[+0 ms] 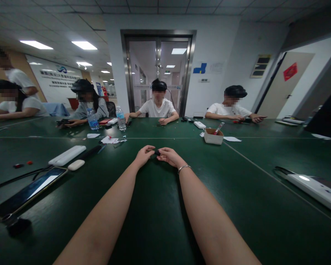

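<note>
A small black object (157,152) is pinched between my two hands over the middle of the green table (154,206). My left hand (144,156) has its fingers closed on the object's left end. From the right, my right hand (169,156) grips the other end with its fingertips, and a silver bracelet (184,168) circles that wrist. The object is too small to make out in detail.
A phone (30,191), a white power bank (67,155) and a white oval case (76,165) lie at the left. Beyond my hands stand bottles (121,119) and a small box (213,137). A white device (314,186) lies right. People sit across the table.
</note>
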A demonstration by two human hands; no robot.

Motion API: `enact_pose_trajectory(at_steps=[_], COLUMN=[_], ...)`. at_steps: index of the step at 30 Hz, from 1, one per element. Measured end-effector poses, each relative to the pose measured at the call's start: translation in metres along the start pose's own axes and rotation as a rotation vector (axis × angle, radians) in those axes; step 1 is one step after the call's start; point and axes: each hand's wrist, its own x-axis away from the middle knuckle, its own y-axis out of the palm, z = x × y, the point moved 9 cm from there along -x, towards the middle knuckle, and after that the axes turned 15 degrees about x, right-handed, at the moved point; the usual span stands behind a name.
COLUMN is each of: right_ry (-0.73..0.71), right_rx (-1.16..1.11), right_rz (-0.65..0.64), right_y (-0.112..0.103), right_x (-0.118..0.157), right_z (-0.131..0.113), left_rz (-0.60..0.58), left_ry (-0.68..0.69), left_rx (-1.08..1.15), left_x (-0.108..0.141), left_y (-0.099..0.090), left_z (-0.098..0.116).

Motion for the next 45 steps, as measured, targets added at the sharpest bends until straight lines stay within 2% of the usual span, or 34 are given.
enact_pose_trajectory(at_steps=[21, 32, 37, 41, 45], right_ry=[0.003, -0.005, -0.006, -0.008, -0.015], right_rx=[0.007, 0.001, 0.003, 0.003, 0.004], right_rz=[-0.01, -0.009, -0.015, -0.016, -0.024], right_y=[0.0002, -0.0011, -0.0017, -0.0025, -0.0018], right_x=[0.0008, -0.0024, -0.0038, -0.0046, -0.0048], right_z=[0.0001, 0.0024, 0.0038, 0.0047, 0.0046], left_rz=[0.01, -0.005, -0.006, -0.017, -0.007], left_ry=[-0.02, 0.02, -0.013, 0.026, 0.004], left_rx=[-0.027, -0.095, -0.093, -0.095, -0.083], left_x=[-0.002, -0.0021, -0.0015, -0.0014, -0.0035], left_y=[-0.0017, 0.0003, 0.0002, 0.0006, -0.0021], left_z=[-0.0075, -0.0025, -0.0039, -0.0016, -0.0079])
